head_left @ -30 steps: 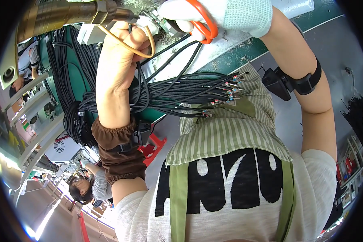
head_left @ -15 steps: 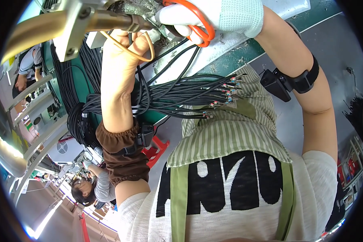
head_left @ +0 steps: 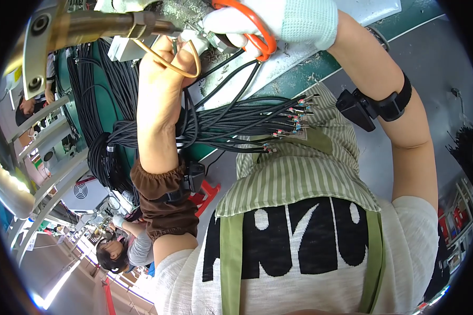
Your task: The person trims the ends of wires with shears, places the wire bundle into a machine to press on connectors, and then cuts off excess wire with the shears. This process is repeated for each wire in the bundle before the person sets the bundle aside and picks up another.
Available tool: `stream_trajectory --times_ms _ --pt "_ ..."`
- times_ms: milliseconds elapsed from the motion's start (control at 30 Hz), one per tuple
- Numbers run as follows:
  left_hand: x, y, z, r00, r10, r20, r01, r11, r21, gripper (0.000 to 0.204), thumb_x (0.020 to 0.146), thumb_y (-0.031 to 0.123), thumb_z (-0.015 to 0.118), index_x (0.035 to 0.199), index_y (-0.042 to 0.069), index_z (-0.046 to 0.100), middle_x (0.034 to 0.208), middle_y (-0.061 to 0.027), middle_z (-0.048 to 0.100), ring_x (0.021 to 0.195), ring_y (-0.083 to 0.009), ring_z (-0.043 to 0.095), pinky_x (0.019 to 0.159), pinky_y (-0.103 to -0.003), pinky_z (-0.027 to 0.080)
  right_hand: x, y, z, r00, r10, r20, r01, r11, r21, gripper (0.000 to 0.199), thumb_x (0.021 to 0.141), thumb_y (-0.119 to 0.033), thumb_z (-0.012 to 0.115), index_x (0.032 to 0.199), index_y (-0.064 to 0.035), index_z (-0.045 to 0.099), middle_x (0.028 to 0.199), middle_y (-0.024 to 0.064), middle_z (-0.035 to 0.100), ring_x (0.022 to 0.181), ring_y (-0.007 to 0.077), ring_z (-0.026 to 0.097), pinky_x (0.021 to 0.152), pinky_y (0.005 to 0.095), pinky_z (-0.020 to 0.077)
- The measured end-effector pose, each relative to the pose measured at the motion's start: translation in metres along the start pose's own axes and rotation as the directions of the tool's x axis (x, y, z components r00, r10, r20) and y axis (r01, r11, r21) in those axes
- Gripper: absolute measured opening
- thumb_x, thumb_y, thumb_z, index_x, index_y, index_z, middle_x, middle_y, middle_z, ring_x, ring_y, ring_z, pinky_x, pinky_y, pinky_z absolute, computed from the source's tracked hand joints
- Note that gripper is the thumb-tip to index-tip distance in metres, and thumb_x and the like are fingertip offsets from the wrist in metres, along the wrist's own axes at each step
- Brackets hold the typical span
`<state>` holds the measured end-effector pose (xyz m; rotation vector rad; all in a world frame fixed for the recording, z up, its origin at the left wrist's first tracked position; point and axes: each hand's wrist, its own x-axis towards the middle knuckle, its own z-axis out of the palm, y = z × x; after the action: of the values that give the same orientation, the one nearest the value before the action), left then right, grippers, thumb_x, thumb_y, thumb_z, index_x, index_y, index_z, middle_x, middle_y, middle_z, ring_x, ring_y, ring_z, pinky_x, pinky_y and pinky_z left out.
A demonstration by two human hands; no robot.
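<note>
My left hand (head_left: pixel 165 63) is closed at the upper middle, fingers curled around a thin black cable (head_left: pixel 174 46). A tan loop of tubing (head_left: pixel 165 64) crosses in front of those fingers. My right hand (head_left: pixel 257 23) wears a white knitted glove and is closed, with its fingers through the orange loop handles of what look like scissors (head_left: pixel 272 43); the blades are hidden. Its fingertips reach a small metal block (head_left: pixel 222 43) beside the left hand. Below, a bundle of black cables (head_left: pixel 231 123) has stripped ends with coloured wires.
A brass-coloured tube with a metal nozzle (head_left: pixel 110 25) and a bolted bracket (head_left: pixel 37 50) hang over the bench at upper left. Metal shavings (head_left: pixel 192 11) cover the work spot. More black cables (head_left: pixel 97 105) lie left. A co-worker (head_left: pixel 123 252) sits at lower left; a red stool (head_left: pixel 209 197) stands below.
The bracket and brass tube have shifted left. My left forearm has moved slightly right, while its hand stays near the same spot. The right hand hardly moves.
</note>
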<state>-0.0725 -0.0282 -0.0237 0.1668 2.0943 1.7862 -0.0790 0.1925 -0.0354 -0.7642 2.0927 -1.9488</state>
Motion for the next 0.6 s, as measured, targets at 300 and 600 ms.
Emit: stream_trajectory --times_ms 300,600 --pt "-0.086 0.024 0.018 0.941 -0.278 0.191 0.299 0.950 -0.090 0.021 0.097 0.017 0.049 0.104 -0.002 0.056 0.075 -0.0030 0.053 0.065 -0.0066 0.046 0.058 -0.022 0.036 -0.055 -0.014 0.023 0.959 -0.268 -0.088 0.191 0.848 -0.494 0.025 0.084 -0.023 0.063 0.073 -0.0011 0.059 0.056 0.0064 0.054 0.048 0.0155 0.056 0.047 0.0287 0.0434" --pt "-0.069 0.028 0.038 0.881 -0.145 0.450 0.083 0.984 0.156 0.013 0.091 0.006 0.054 0.101 -0.002 0.054 0.079 -0.0027 0.055 0.066 -0.0038 0.046 0.057 -0.018 0.038 -0.065 -0.036 0.024 0.988 0.125 -0.085 -0.136 0.981 -0.137 0.019 0.082 -0.019 0.064 0.082 -0.0009 0.059 0.060 0.0068 0.055 0.051 0.0134 0.055 0.048 0.0262 0.0414"
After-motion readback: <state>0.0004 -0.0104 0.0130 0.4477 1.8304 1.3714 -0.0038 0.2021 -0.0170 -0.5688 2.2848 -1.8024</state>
